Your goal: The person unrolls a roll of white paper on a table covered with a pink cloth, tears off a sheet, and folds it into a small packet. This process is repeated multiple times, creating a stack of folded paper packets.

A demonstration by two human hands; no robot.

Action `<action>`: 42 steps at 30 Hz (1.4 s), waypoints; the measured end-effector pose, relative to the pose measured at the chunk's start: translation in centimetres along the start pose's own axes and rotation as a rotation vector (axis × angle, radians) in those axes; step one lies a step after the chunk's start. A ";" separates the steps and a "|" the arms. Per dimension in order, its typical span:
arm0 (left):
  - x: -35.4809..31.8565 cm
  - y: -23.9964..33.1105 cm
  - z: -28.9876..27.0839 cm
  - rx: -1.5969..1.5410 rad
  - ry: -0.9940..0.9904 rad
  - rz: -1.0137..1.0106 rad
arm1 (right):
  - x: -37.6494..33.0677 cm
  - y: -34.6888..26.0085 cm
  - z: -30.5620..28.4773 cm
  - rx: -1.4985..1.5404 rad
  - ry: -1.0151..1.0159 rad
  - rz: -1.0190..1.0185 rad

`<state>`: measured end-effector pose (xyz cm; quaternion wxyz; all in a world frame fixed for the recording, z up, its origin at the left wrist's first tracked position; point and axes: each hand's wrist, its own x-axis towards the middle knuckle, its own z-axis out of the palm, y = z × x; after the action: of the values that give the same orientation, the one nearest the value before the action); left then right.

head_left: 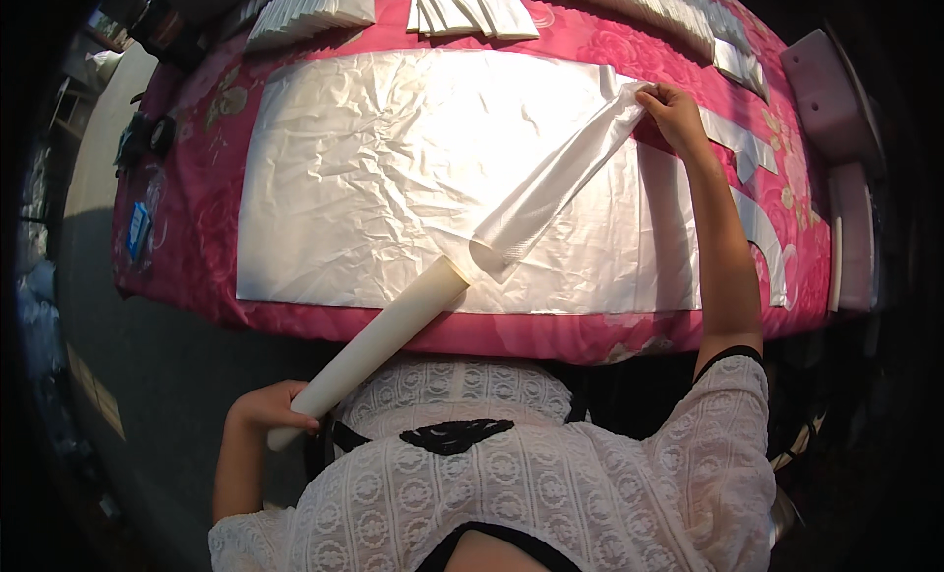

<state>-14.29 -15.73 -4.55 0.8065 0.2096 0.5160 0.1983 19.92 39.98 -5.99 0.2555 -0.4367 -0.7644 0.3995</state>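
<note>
My left hand [267,407] grips the near end of a long cream cardboard tube [379,341], held low by my body. Clear plastic film [551,188] runs off the tube's far end. My right hand [674,112] stretches out over the table and pinches the film's free end. Beneath the film lies a large shiny white plastic sheet [393,179], spread flat on a pink flowered cloth [202,188].
Stacks of folded white pieces [472,11] line the far edge of the table, with more along the back right [708,26]. Cut white strips [757,228] lie right of the sheet. A pinkish padded block [831,95] stands at the right. Grey floor [157,375] lies at the left.
</note>
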 end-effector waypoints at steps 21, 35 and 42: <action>12.4 15.6 5.9 1.603 0.287 1.089 | 0.3 -8.9 10.1 0.188 -0.482 -0.006; 14.3 11.4 10.3 1.668 0.447 0.838 | -17.2 -13.7 11.8 -0.408 -0.301 -0.530; 14.0 11.9 10.8 1.657 0.419 0.893 | -14.1 -8.0 4.9 -0.574 0.104 -0.380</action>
<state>-0.24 0.23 -4.48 0.1443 0.8497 0.4984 0.0932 19.45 23.42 -2.64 0.2307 -0.3604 -0.8993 0.0907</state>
